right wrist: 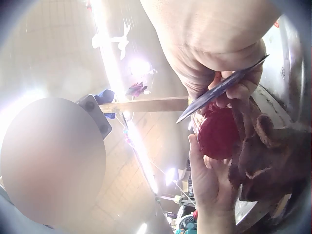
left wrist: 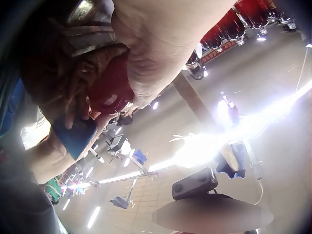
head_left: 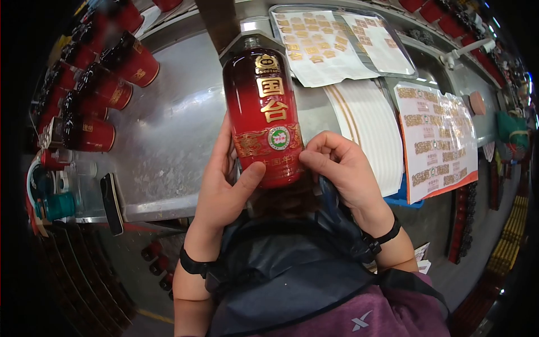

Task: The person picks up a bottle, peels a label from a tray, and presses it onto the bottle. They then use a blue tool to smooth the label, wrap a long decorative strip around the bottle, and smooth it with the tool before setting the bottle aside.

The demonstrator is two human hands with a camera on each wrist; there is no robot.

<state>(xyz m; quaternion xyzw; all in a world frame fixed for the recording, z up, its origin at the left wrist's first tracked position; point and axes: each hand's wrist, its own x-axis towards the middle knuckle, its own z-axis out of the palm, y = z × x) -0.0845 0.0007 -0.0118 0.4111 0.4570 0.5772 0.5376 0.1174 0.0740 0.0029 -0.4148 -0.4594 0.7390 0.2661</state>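
A red bottle [head_left: 259,112] with a dark top, gold characters and a green-white round emblem leans base-first toward the body. My left hand [head_left: 224,185] grips its lower left side, thumb on the front. At the lower right edge, my right hand [head_left: 345,171] has thumb and forefinger pinched together against the bottle. In the right wrist view a thin, flat blue-grey piece [right wrist: 222,90] lies in the curled fingers of my right hand [right wrist: 214,44], beside the red base [right wrist: 219,134]. The left wrist view also shows this blue piece [left wrist: 75,136]. What the pinching fingertips hold is hidden.
Red bottles [head_left: 90,132] line the left of the metal table [head_left: 168,112]. A tray [head_left: 412,64] with gold labels on white sheets stands at the back. White striped cloth [head_left: 368,132] and a printed label sheet [head_left: 438,140] lie right; a phone-like black object [head_left: 111,203] rests left.
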